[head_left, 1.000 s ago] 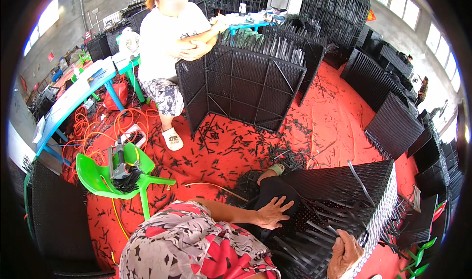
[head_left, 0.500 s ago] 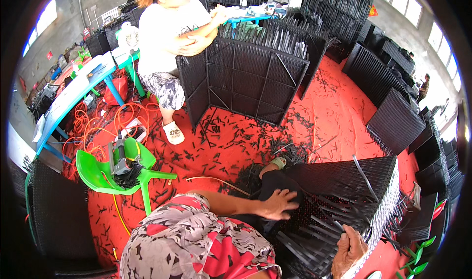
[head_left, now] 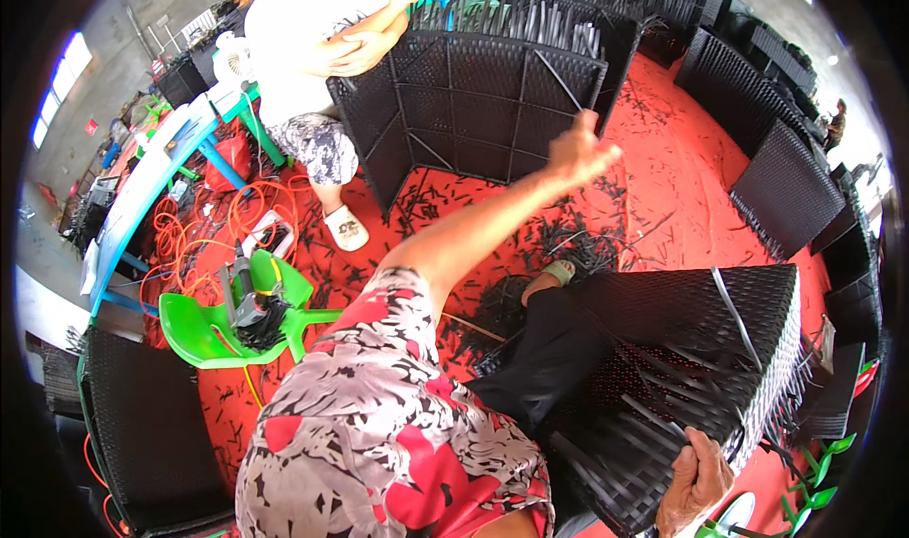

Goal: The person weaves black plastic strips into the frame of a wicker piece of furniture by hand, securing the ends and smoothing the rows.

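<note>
Across my lap and to the right lies a black woven plastic-rattan panel piece [head_left: 682,320], with loose flat strips sticking up from its near part. My right hand [head_left: 696,481] is closed at its near right edge, fingertips pinching the end of a grey-black plastic strip [head_left: 653,415]. My left hand [head_left: 579,154] is raised at arm's length, slightly blurred, fingers apart and holding nothing. In the picture it overlaps the lower right of a standing black woven frame [head_left: 464,102], apart from the piece on my lap.
A person [head_left: 312,55] in a white shirt leans at the standing frame. A green plastic stool [head_left: 194,330] on the left carries a power tool [head_left: 251,301] and black strips. Orange hoses [head_left: 175,244] and black offcuts litter the red floor. More woven panels [head_left: 786,188] stand on the right.
My left hand has lifted off the woven piece on my lap and swung up and forward. My right hand stays at the edge with the strip. The view has shifted.
</note>
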